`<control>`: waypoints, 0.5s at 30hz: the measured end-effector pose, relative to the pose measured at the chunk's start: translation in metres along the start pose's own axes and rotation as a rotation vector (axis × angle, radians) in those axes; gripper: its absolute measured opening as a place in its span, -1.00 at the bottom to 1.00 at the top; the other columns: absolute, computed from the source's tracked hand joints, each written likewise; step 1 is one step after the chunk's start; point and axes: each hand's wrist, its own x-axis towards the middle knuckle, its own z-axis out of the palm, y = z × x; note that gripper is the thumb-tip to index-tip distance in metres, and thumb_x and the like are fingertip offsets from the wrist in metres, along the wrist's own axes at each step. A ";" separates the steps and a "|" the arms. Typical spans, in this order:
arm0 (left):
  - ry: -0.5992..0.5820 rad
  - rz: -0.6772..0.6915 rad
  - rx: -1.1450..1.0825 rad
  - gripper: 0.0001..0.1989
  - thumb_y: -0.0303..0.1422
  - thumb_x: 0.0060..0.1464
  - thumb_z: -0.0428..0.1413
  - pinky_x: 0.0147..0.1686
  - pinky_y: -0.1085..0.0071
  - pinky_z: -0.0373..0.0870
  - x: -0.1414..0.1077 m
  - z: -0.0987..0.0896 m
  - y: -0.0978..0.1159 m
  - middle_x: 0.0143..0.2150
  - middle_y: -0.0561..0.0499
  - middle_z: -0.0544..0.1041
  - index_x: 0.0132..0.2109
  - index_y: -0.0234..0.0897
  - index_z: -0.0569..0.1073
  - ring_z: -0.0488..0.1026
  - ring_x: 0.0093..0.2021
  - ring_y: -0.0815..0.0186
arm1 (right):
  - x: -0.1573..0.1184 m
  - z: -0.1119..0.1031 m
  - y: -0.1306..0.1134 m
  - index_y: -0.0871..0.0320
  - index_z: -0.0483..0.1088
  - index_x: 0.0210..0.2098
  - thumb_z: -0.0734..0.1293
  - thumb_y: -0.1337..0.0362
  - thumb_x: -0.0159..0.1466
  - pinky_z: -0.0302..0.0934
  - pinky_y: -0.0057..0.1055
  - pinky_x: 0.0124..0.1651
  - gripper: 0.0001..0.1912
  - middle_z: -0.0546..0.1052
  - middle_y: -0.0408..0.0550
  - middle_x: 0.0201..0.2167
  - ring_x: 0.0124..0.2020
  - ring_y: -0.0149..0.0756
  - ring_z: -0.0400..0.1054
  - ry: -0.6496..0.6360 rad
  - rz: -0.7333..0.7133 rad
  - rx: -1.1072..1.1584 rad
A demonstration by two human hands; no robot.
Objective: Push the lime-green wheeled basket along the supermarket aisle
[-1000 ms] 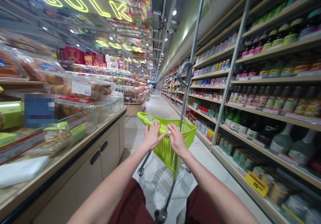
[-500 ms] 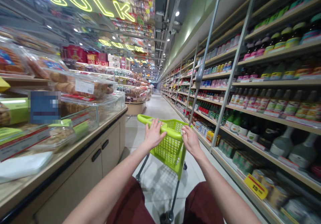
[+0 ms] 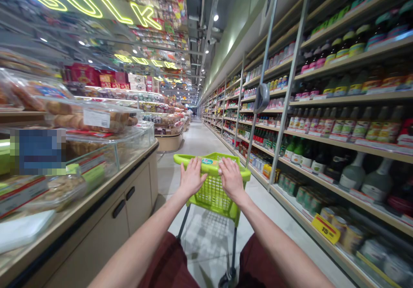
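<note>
A bright green plastic shopping cart (image 3: 215, 193) stands just ahead of me on dark thin legs with wheels. Across its near side runs a thick green handle (image 3: 243, 175) with a small printed label (image 3: 209, 161) between my hands. My left hand (image 3: 192, 179) lies over the left part of the handle, fingers bent forward across it and thumb to the right. Over the right part curls my right hand (image 3: 231, 180), its fingertips past the bar. Something small and white shows by that hand's inner edge, too small to name. Little of the basket's inside is visible.
Along the left runs a wooden counter (image 3: 142, 180) bearing packaged baked goods (image 3: 87, 116) behind glass. Shelves (image 3: 322, 138) of bottles and cans line the right, with a yellow price tag (image 3: 325, 228) low down. A pale tiled aisle (image 3: 196, 137) leads ahead between them.
The cart's handle has swung from slanting to nearly level across my view. My right hand has moved left and flattened over the bar, nearer my left hand. Shelves and counter have shifted left.
</note>
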 end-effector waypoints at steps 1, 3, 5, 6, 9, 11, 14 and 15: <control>-0.005 -0.007 -0.002 -0.44 -0.18 0.04 -0.13 0.11 -0.06 -0.15 0.000 0.002 -0.004 0.22 -0.12 0.09 0.18 -0.23 0.05 0.01 0.20 0.12 | -0.005 -0.005 0.010 0.20 0.26 0.00 0.09 0.41 0.20 -0.16 -0.08 0.15 -0.62 0.23 0.06 0.09 0.16 -0.16 -0.04 0.018 0.023 -0.015; -0.021 0.009 -0.003 -0.44 -0.20 0.03 -0.12 0.11 -0.08 -0.18 -0.001 0.004 -0.006 0.22 -0.10 0.09 0.19 -0.21 0.03 0.01 0.20 0.12 | -0.012 -0.013 0.028 0.21 0.27 -0.01 0.08 0.39 0.20 -0.13 -0.05 0.13 -0.63 0.23 0.08 0.09 0.16 -0.14 -0.04 0.063 0.087 -0.039; -0.026 0.026 -0.005 -0.42 -0.20 0.02 -0.10 0.11 -0.07 -0.18 -0.003 0.005 -0.001 0.22 -0.09 0.09 0.20 -0.19 0.01 0.01 0.20 0.11 | -0.014 -0.015 0.040 0.22 0.28 -0.03 0.06 0.38 0.21 -0.10 -0.03 0.12 -0.63 0.22 0.10 0.09 0.16 -0.13 -0.04 0.111 0.148 -0.043; -0.022 0.026 -0.008 -0.41 -0.20 0.02 -0.09 0.11 -0.06 -0.17 -0.004 0.004 0.003 0.22 -0.09 0.10 0.20 -0.19 0.01 0.01 0.20 0.10 | -0.013 -0.014 0.042 0.23 0.28 -0.04 0.06 0.39 0.21 -0.09 -0.02 0.12 -0.63 0.22 0.11 0.09 0.16 -0.13 -0.05 0.129 0.168 -0.037; 0.002 0.043 -0.027 -0.41 -0.20 0.00 -0.08 0.12 0.00 -0.12 -0.004 0.000 0.016 0.19 -0.09 0.16 0.19 -0.22 0.04 0.06 0.17 0.10 | -0.005 -0.003 0.032 0.25 0.28 -0.04 0.06 0.43 0.18 -0.10 -0.04 0.13 -0.62 0.24 0.13 0.07 0.16 -0.15 -0.04 0.140 0.157 0.003; 0.020 0.064 -0.038 -0.44 -0.23 0.01 -0.08 0.13 0.04 -0.10 -0.003 -0.001 0.019 0.17 -0.09 0.19 0.17 -0.26 0.08 0.09 0.16 0.13 | 0.003 0.006 0.017 0.25 0.28 -0.03 0.08 0.47 0.15 -0.11 -0.05 0.14 -0.60 0.25 0.12 0.06 0.16 -0.16 -0.03 0.114 0.112 0.036; 0.016 0.059 -0.031 -0.48 -0.28 0.00 -0.09 0.13 0.00 -0.13 -0.001 0.001 0.013 0.18 -0.12 0.17 0.14 -0.29 0.12 0.06 0.18 0.15 | 0.010 0.013 0.000 0.25 0.28 -0.03 0.09 0.48 0.14 -0.11 -0.09 0.15 -0.58 0.25 0.09 0.07 0.16 -0.17 -0.04 0.057 0.023 0.076; 0.008 0.061 -0.022 -0.47 -0.30 0.00 -0.09 0.13 -0.02 -0.14 -0.001 0.003 0.010 0.19 -0.12 0.15 0.14 -0.30 0.12 0.04 0.19 0.15 | 0.010 0.012 0.000 0.24 0.27 -0.02 0.09 0.47 0.14 -0.10 -0.11 0.15 -0.58 0.24 0.08 0.07 0.17 -0.18 -0.04 0.041 -0.004 0.080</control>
